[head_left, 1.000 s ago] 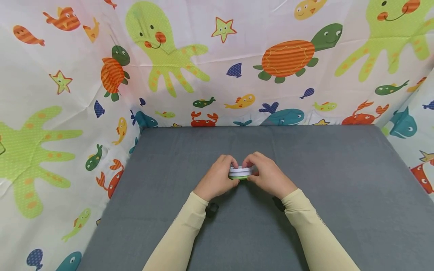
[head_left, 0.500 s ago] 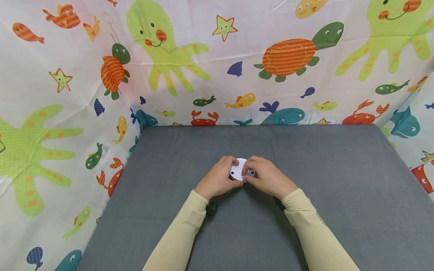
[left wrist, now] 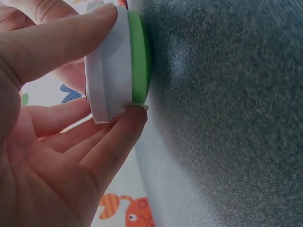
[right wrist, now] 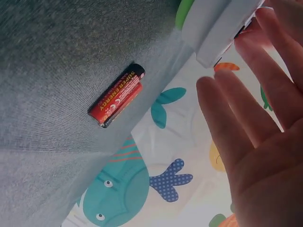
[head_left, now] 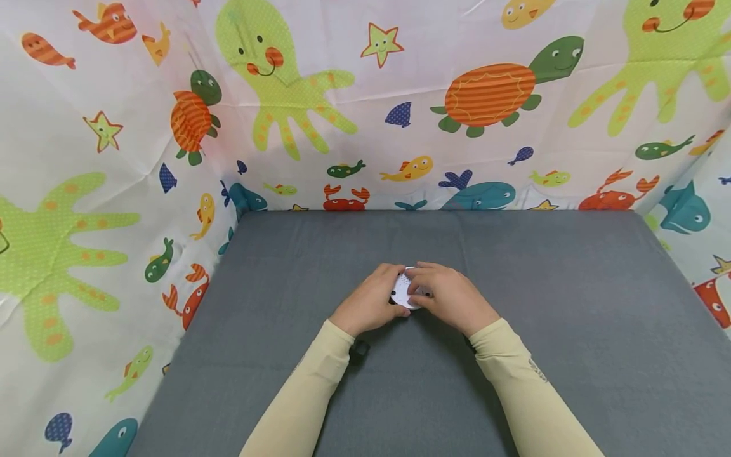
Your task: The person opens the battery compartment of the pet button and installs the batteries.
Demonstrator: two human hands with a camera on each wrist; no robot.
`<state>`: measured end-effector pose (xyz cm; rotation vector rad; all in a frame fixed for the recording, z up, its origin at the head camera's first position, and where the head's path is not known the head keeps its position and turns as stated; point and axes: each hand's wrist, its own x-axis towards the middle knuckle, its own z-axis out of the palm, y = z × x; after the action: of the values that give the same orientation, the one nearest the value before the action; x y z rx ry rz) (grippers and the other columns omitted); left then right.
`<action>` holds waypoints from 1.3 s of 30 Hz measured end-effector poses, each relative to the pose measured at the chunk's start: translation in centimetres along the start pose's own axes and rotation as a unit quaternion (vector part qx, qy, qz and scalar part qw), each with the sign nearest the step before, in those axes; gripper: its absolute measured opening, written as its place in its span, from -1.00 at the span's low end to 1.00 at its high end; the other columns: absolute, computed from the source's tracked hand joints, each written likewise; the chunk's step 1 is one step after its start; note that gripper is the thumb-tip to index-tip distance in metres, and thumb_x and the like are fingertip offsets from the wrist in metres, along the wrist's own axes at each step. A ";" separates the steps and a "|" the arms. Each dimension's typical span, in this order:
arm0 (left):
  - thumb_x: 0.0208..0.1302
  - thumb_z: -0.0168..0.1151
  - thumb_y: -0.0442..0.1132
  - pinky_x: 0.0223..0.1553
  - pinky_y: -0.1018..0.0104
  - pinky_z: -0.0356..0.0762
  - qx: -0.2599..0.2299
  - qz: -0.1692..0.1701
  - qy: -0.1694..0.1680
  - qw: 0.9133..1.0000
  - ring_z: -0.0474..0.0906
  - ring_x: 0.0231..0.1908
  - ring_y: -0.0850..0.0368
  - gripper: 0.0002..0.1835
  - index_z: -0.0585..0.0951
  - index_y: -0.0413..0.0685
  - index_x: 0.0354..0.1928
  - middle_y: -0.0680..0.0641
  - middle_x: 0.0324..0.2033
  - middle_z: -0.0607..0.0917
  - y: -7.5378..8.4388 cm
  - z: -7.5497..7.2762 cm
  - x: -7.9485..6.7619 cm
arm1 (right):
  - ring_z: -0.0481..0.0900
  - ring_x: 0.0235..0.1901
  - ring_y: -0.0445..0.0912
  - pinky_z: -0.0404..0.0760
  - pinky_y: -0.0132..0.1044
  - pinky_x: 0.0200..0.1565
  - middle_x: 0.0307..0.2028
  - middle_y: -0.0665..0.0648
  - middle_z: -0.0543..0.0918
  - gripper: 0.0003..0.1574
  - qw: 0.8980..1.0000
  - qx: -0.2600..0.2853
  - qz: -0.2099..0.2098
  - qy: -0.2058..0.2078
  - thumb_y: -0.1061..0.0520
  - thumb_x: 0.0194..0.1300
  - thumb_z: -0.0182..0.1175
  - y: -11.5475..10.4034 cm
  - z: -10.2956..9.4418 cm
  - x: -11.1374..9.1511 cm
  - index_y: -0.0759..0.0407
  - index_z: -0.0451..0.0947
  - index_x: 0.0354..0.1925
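"Counting first: what have you got?"

"Two bare hands in two pale yellow sleeves (head_left: 311, 387), and one round device (head_left: 401, 295) between them, near the middle of the grey cloth (head_left: 228, 381)."

"Who has hold of it?"

"The left hand (head_left: 371, 301) grasps it by the rim, thumb on one side and fingers on the other. The right hand (head_left: 451, 301) is bent over the white face; I can't tell whether it pinches something there or merely touches."

"Any marks on that face?"

"Two dark round spots and a patch of tiny dots, partly covered by fingers."

"What does the left wrist view add?"

"The layers, side-on: a smooth, stepped white body (left wrist: 111, 75) over one bright green base (left wrist: 138, 56), rounded underneath and turned towards the cloth. Whether it touches, I can't say. The head view hides that green."

"And the right wrist view?"

"A cylindrical battery (right wrist: 116, 97), red and black, lettered SUPER ENERGY, lying on the cloth near the device. The head view doesn't show it. A second one may lie tight alongside; I can't tell."

"Textures?"

"The cloth is matt and finely woven. Behind it hangs a creased white sheet (head_left: 365, 95) printed with sea animals: three green octopuses and two orange-shelled turtles in the head view."
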<state>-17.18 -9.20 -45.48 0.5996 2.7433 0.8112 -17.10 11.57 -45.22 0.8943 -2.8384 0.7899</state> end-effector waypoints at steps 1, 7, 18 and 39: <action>0.36 0.56 -0.09 0.41 0.05 0.56 0.000 0.000 -0.002 1.000 0.53 0.36 0.01 -0.11 0.33 -0.04 0.63 -0.10 0.53 0.44 0.0 0.0 0.0 | 0.66 0.37 0.13 0.65 0.15 0.34 0.29 0.14 0.76 -0.83 1.000 0.000 -0.003 -0.001 0.08 0.31 0.57 0.0 0.0 0.0 0.01 0.84 -0.13; 0.39 0.53 -0.10 0.40 0.07 0.57 -0.002 0.005 -0.006 1.000 0.54 0.35 0.02 -0.14 0.34 -0.07 0.62 -0.11 0.52 0.45 0.1 -0.1 -0.1 | 0.78 0.17 0.08 0.74 0.06 0.23 0.12 0.13 0.83 -0.82 0.999 -0.015 -0.047 0.007 0.13 0.29 0.56 0.0 0.3 -0.1 0.05 0.85 -0.12; 0.39 0.53 -0.08 0.39 0.06 0.58 -0.012 -0.006 -0.014 1.000 0.55 0.28 0.02 -0.15 0.36 -0.06 0.62 -0.11 0.50 0.47 0.1 -0.2 -0.2 | 0.64 -0.17 -0.12 0.73 -0.13 -0.04 -0.17 -0.05 0.76 -0.84 0.998 -0.015 -0.061 0.013 0.12 0.32 0.47 0.4 0.3 -0.2 0.01 0.75 -0.13; 0.39 0.52 -0.11 0.45 -0.01 0.53 -0.004 -0.005 0.000 1.000 0.50 0.41 -0.07 -0.11 0.31 -0.17 0.63 -0.20 0.52 0.46 -0.2 -0.4 -0.2 | 0.59 -0.26 -0.15 0.68 -0.20 -0.19 -0.35 -0.08 0.66 -0.84 0.990 -0.080 -0.097 0.064 0.23 0.24 0.50 -0.2 1.1 0.1 0.04 0.70 -0.29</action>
<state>-17.18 -9.65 -45.22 0.5833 2.7397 0.8197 -16.97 10.85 -46.09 1.0348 -2.6108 0.5663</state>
